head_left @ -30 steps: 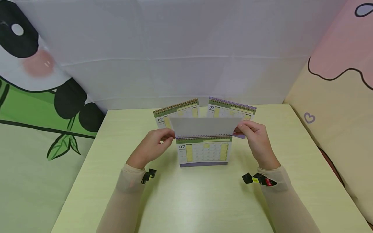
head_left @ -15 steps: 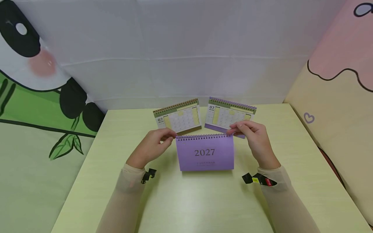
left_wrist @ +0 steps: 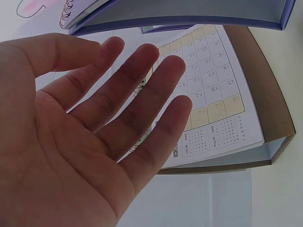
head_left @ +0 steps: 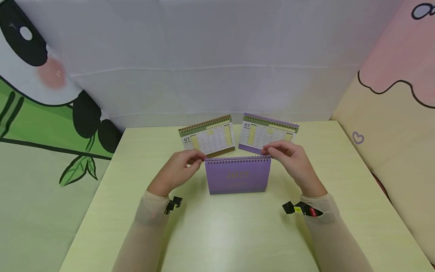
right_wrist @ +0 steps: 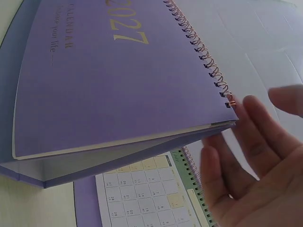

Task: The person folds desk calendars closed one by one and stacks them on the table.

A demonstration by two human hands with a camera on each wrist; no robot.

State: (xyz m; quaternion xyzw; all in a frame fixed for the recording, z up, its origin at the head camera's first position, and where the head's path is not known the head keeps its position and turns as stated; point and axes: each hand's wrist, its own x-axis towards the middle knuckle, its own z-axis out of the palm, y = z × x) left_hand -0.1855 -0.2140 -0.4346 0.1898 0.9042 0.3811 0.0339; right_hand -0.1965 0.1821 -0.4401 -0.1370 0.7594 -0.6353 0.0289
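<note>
A purple spiral-bound desk calendar (head_left: 237,177) with a gold "2027" on its cover stands tent-like on the table. My left hand (head_left: 178,170) is at its upper left corner; in the left wrist view the fingers (left_wrist: 142,90) extend loosely with nothing between them and the thumb. At the upper right corner, my right hand (head_left: 292,162) has fingertips right by the end of the wire binding (right_wrist: 222,87). Its thumb is held apart from the fingers. Behind stand two more calendars showing "07" pages: a brown-based one (head_left: 212,138) on the left and a purple-based one (head_left: 266,132) on the right.
The pale yellow table (head_left: 217,234) extends in front of the calendar. A white cloth backdrop (head_left: 217,75) rises behind it. Printed cartoon panels flank both sides, green on the left (head_left: 34,181) and cream and pink on the right (head_left: 391,151).
The raised sheet has flipped forward and down, so the purple cover now hides the "07" page and lies against the stand. My right hand has shifted slightly left; the left stays put.
</note>
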